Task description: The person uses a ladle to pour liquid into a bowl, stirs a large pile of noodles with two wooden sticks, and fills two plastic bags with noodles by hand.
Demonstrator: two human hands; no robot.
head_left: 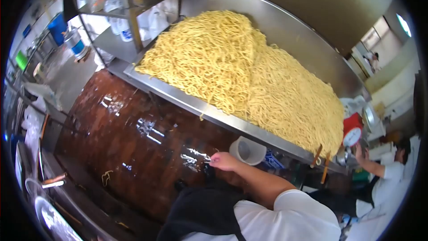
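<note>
Noodles [249, 80] lie in one long, wide heap on the metal worktop [178, 94], filling the upper centre of the frame and reaching down to the lower right. The heap's long axis runs aslant, from upper left to lower right, along the worktop's front edge; its left part is yellower and looser, its right part paler and more closely packed. The person's right hand [221, 161] is at the lower centre of the frame, seen over the brown floor [107, 129], on the near side of that edge and well apart from the noodles. From this hand, the nearest stretch of the heap lies toward the top and upper right of the frame, with the front edge crossing between. The right arm comes in from the lower right, so its forearm runs toward the upper left, much as the edge does. The fingers look partly curled, pointing away to the left; whether they pinch anything is too small to tell. The left hand is out of view, so its state cannot be told. Just right of the right hand is a pale bucket [259, 151], lower than the edge. Farther right, a co-worker's raised hand [362, 154] is near a red scale [352, 129] beside the heap's lower end.
</note>
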